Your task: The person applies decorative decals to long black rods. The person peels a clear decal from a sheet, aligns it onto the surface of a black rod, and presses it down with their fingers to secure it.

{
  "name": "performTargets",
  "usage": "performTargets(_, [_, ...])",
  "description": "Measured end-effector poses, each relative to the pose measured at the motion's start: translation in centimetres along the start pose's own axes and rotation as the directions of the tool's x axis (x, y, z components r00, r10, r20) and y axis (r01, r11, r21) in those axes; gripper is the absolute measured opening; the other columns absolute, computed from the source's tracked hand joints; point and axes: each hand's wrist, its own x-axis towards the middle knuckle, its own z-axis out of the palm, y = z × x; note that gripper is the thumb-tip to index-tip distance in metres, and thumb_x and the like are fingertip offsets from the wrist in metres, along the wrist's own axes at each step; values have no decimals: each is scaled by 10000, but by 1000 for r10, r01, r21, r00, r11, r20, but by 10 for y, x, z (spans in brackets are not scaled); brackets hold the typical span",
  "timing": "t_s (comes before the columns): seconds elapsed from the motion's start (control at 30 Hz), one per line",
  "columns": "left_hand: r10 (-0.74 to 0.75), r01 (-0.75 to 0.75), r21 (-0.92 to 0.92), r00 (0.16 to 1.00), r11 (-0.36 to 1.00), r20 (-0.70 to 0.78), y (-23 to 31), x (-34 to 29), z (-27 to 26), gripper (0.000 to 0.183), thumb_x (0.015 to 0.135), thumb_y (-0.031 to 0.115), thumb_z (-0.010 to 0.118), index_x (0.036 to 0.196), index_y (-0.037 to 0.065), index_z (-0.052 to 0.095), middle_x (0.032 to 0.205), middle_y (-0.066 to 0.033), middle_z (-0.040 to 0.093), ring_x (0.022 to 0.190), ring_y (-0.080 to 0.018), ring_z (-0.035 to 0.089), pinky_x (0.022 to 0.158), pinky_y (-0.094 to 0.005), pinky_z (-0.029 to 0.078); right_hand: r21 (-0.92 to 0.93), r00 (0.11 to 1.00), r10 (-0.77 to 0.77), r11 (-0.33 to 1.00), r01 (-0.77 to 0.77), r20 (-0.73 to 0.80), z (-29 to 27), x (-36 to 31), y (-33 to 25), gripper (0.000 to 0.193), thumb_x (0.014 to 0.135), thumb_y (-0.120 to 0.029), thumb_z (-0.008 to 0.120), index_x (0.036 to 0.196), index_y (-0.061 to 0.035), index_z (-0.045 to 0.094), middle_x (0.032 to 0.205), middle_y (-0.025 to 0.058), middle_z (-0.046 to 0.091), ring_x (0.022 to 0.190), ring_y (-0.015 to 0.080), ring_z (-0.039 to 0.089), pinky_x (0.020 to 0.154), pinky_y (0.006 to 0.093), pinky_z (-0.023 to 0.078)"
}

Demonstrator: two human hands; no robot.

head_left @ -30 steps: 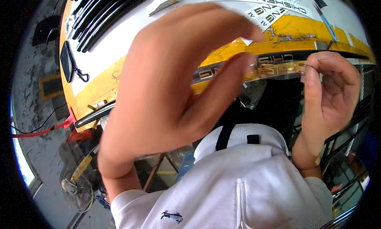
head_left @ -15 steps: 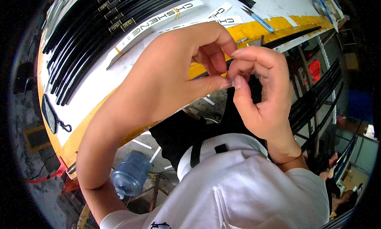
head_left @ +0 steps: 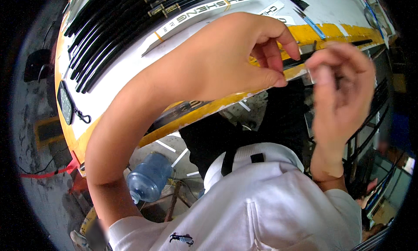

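Note:
My left hand hangs over the yellow front edge of the table, thumb and curled fingers apart, with nothing visible between them. To its right, my right hand is smeared by motion, its thumb and fingers pinched together. A small, pale, see-through piece sticks out from that pinch toward the left hand; its exact kind cannot be made out. Beneath my left forearm, a dark rod lies along the table edge, partly hidden by the arm and hand.
Several glossy black rods lie at the table's far left beside a long white printed strip. A blue cutter knife rests far right. A dark tag with a clip sits at the left edge. A blue water bottle stands below.
My hands, together at the fingertips earlier, have separated. The right hand has moved right with the small see-through piece; the left hand's fingers have parted. The whole view has shifted somewhat.

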Motion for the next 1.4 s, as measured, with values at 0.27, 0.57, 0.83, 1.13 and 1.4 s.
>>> performTargets(0.27, [197,-198,53,980,979,15,-7,3,-6,127,773,121,688,841,14,689,783,-82,684,742,-155,656,722,-281,523,-649,989,-75,747,141,128,-26,62,135,294,890,-223,578,1133,-58,574,1065,151,633,959,303,604,857,386,461])
performTargets(0.57, [343,-310,-186,922,933,182,8,1,-27,98,847,82,641,848,-10,608,818,-64,631,796,-130,585,788,-267,480,-686,885,268,723,75,379,-22,88,185,351,809,-175,611,1129,-45,552,1044,178,618,937,343,605,841,410,479])
performTargets(0.83, [182,-160,-190,977,969,107,-4,-3,-29,101,860,98,642,860,-1,624,807,-44,635,770,-99,589,743,-240,485,-725,922,-13,613,313,387,-20,101,212,343,832,-170,551,1151,-44,541,1065,199,617,936,352,594,831,415,467])
performTargets(1.13, [279,-276,-106,960,955,12,-25,-2,-29,128,867,115,646,920,-1,638,826,-48,647,776,-97,594,743,-234,487,-290,921,378,875,-388,-92,-54,36,84,399,993,-310,387,1229,-44,568,917,6,603,729,77,497,679,202,380])
performTargets(1.4, [268,-263,-115,963,958,29,-34,10,-23,129,867,113,646,925,-2,638,831,-48,648,778,-99,596,746,-236,488,-124,472,680,633,-764,561,6,-75,-14,411,930,-409,486,1025,-11,521,820,56,545,696,162,511,623,291,422])
